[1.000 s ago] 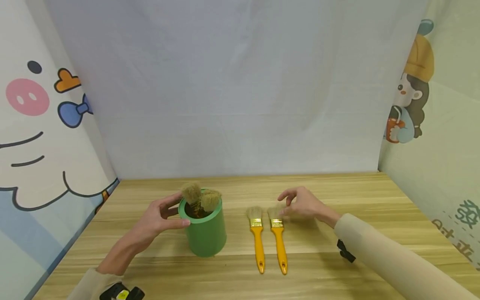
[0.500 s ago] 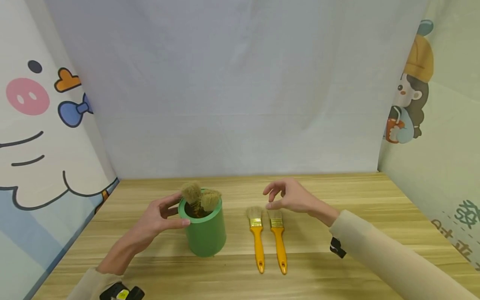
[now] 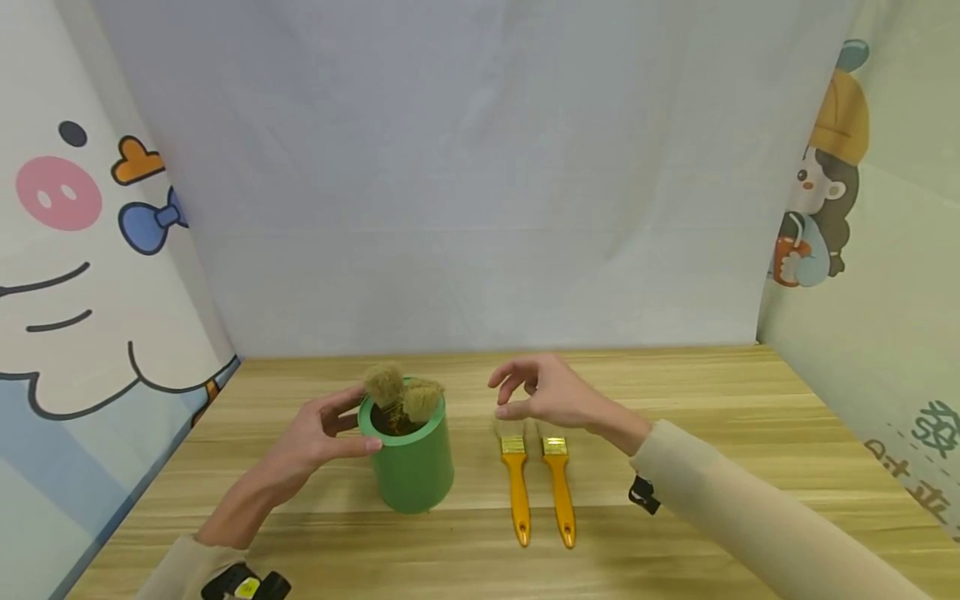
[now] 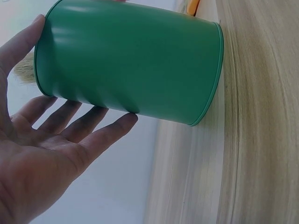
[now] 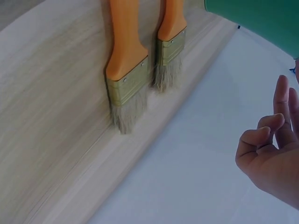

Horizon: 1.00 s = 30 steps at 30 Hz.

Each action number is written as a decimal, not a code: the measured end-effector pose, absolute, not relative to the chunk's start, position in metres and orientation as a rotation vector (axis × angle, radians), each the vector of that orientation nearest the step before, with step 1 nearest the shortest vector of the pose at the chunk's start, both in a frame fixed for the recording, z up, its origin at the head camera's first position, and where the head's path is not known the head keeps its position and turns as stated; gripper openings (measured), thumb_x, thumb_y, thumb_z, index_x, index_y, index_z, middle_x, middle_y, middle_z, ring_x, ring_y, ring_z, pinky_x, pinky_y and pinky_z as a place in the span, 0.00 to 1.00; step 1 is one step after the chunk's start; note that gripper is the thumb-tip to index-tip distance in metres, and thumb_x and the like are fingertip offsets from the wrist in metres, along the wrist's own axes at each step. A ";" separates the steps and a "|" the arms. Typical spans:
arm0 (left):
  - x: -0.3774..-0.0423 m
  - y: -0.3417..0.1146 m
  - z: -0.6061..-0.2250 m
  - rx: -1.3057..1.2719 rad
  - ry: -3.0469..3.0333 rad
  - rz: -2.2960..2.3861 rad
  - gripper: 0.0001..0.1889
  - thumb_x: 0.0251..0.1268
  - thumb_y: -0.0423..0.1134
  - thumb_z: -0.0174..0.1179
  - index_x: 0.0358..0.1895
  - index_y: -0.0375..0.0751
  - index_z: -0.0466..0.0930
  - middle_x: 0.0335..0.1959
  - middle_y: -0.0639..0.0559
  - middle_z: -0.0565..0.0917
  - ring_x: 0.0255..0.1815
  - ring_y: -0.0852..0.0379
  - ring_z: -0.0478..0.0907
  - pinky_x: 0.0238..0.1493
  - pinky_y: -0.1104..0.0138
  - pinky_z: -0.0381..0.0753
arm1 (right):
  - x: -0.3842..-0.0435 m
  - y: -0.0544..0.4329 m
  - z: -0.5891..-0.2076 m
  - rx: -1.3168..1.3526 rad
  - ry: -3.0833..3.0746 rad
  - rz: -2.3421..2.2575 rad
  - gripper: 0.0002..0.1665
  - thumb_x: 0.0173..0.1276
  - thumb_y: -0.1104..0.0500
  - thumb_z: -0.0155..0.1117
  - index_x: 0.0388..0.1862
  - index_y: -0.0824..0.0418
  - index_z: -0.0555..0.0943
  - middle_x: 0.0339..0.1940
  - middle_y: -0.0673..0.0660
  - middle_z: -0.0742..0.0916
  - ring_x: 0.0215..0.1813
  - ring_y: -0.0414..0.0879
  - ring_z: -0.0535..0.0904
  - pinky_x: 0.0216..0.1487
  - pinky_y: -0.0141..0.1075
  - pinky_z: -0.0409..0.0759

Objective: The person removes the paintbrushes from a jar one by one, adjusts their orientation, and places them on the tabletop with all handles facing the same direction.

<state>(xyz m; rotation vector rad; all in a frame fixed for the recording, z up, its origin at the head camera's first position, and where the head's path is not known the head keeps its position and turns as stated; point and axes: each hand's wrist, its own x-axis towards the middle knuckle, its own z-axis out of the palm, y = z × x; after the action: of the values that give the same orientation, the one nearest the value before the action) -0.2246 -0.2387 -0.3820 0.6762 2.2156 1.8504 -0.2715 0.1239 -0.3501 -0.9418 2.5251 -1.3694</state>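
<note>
Left of centre in the lower half of the head view, a person's left hand [image 3: 311,437] has a green canister [image 3: 411,471] in its grip, thumb at the rim and fingers spread along the side. The left wrist view shows those fingertips touching the smooth wall. The canister stands on the wood-grain bench [image 3: 337,550], mouth up, and two tufts of tan bristle poke out of it: the left tuft [image 3: 382,386] rises higher, while the right tuft [image 3: 422,402] leans out over the rim beside it.

Just right of the canister, two paintbrushes lie side by side with a narrow gap between them, the left paintbrush [image 3: 518,492] and the right paintbrush [image 3: 562,492], both with yellow-orange handles pointing toward the bottom of the frame and brassy ferrules. Their bristles point away toward the back of the bench.

Right over those bristle ends, the right hand [image 3: 551,396] hangs with its fingers loosely bent; its grip is released and holds nothing. From the right wrist view I can see it is apart from both paintbrushes.

Each wrist has a black device strapped below a beige sleeve. A pale grey cloth [image 3: 480,167] hangs behind the bench, with cartoon-printed cloths at the left and right edges of the frame.
</note>
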 end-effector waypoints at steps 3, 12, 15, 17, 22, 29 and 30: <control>-0.225 -0.239 -0.382 0.676 2.215 1.851 0.45 0.69 0.33 0.70 0.84 0.34 0.55 0.82 0.30 0.57 0.75 0.24 0.63 0.59 0.53 0.83 | -0.270 0.115 -0.349 -0.975 2.513 -1.393 0.18 0.66 0.60 0.79 0.54 0.61 0.87 0.37 0.48 0.90 0.40 0.48 0.78 0.42 0.35 0.67; -0.224 -0.238 -0.383 0.688 2.216 1.859 0.45 0.68 0.32 0.70 0.84 0.32 0.55 0.81 0.29 0.58 0.75 0.24 0.64 0.58 0.55 0.84 | -0.266 0.084 -0.342 -1.146 2.460 -1.450 0.20 0.67 0.61 0.78 0.57 0.61 0.86 0.44 0.50 0.89 0.43 0.50 0.79 0.38 0.35 0.70; -0.224 -0.238 -0.383 0.679 2.217 1.860 0.45 0.68 0.33 0.70 0.84 0.32 0.55 0.81 0.29 0.59 0.75 0.24 0.64 0.58 0.54 0.84 | -0.266 0.076 -0.341 -1.197 2.459 -1.443 0.21 0.68 0.63 0.77 0.58 0.61 0.86 0.46 0.50 0.89 0.38 0.48 0.77 0.36 0.34 0.71; -0.225 -0.238 -0.383 0.678 2.215 1.861 0.45 0.68 0.33 0.70 0.84 0.33 0.55 0.81 0.29 0.59 0.75 0.24 0.64 0.59 0.53 0.83 | -0.267 0.071 -0.341 -1.216 2.460 -1.442 0.22 0.68 0.64 0.76 0.60 0.62 0.85 0.47 0.51 0.88 0.35 0.46 0.76 0.34 0.33 0.71; -0.225 -0.238 -0.383 0.684 2.208 1.863 0.44 0.69 0.32 0.70 0.84 0.34 0.57 0.81 0.30 0.59 0.74 0.24 0.64 0.58 0.53 0.83 | -0.269 0.062 -0.340 -1.216 2.462 -1.445 0.23 0.67 0.67 0.75 0.61 0.63 0.84 0.50 0.53 0.88 0.39 0.45 0.79 0.33 0.32 0.70; -0.226 -0.239 -0.383 0.690 2.211 1.849 0.44 0.69 0.33 0.69 0.84 0.34 0.57 0.81 0.29 0.58 0.74 0.23 0.64 0.59 0.49 0.83 | -0.267 0.053 -0.337 -1.197 2.429 -1.461 0.22 0.65 0.68 0.75 0.59 0.60 0.86 0.53 0.53 0.89 0.44 0.45 0.82 0.34 0.33 0.72; -0.226 -0.239 -0.382 0.690 2.210 1.848 0.44 0.69 0.33 0.70 0.84 0.34 0.56 0.81 0.29 0.58 0.74 0.23 0.64 0.59 0.49 0.83 | -0.267 0.052 -0.337 -1.199 2.428 -1.462 0.22 0.65 0.68 0.75 0.58 0.61 0.86 0.52 0.53 0.89 0.42 0.46 0.81 0.34 0.33 0.72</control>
<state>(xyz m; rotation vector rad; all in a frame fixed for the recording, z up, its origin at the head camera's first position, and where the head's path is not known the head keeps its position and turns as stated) -0.2255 -0.2390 -0.3825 0.6901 2.2103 1.8478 -0.2670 0.0518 -0.3369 -1.1985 2.4282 -1.4620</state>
